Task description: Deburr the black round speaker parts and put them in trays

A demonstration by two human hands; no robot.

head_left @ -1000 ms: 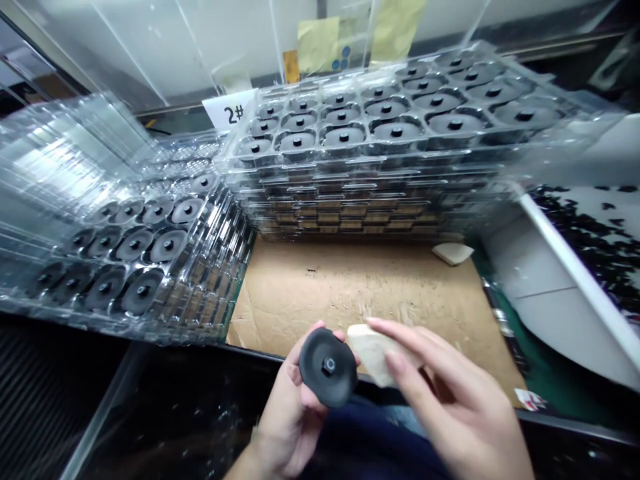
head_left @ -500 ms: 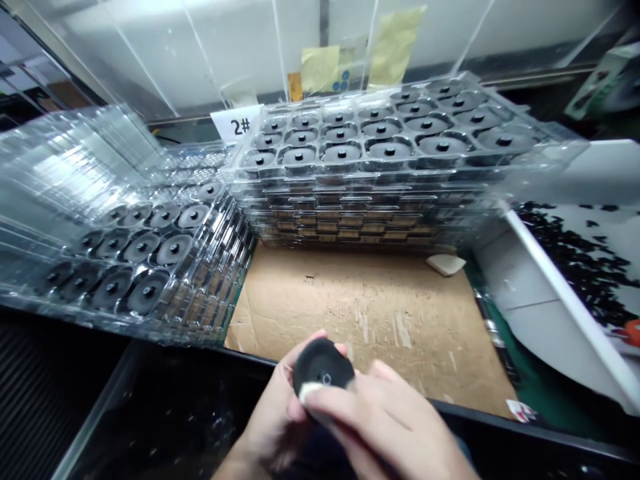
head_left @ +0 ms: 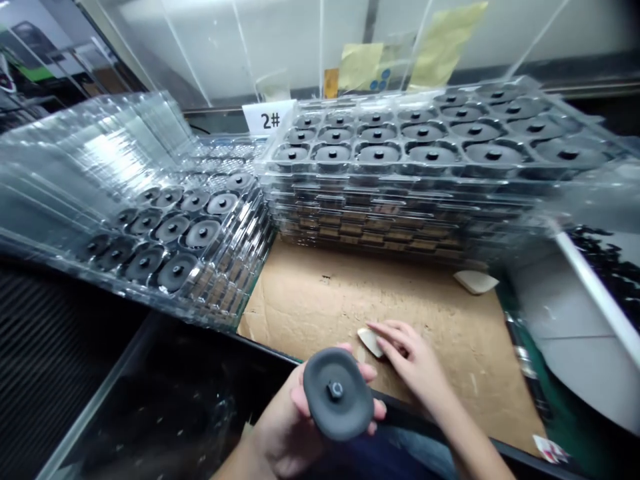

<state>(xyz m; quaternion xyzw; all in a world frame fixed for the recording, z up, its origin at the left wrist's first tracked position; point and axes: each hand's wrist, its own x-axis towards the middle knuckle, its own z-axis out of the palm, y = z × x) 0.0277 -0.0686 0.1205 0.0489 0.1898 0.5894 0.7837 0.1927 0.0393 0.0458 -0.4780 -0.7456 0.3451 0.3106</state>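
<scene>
In the head view, my right hand [head_left: 413, 363] has just left the black disc [head_left: 339, 393] and dropped to the cardboard sheet [head_left: 310, 293], its fingers drawn narrow, their tips [head_left: 387, 331] resting on a pale wedge [head_left: 369, 342], though I cannot tell whether they grip it. My left hand [head_left: 283, 427] holds the disc up, its fingers curled behind the rim and its central stud facing me, so the disc now sits well clear of my right fingertips. A second pale wedge [head_left: 475, 282] lies farther ahead of them, near the clear plastic trays [head_left: 400, 230].
</scene>
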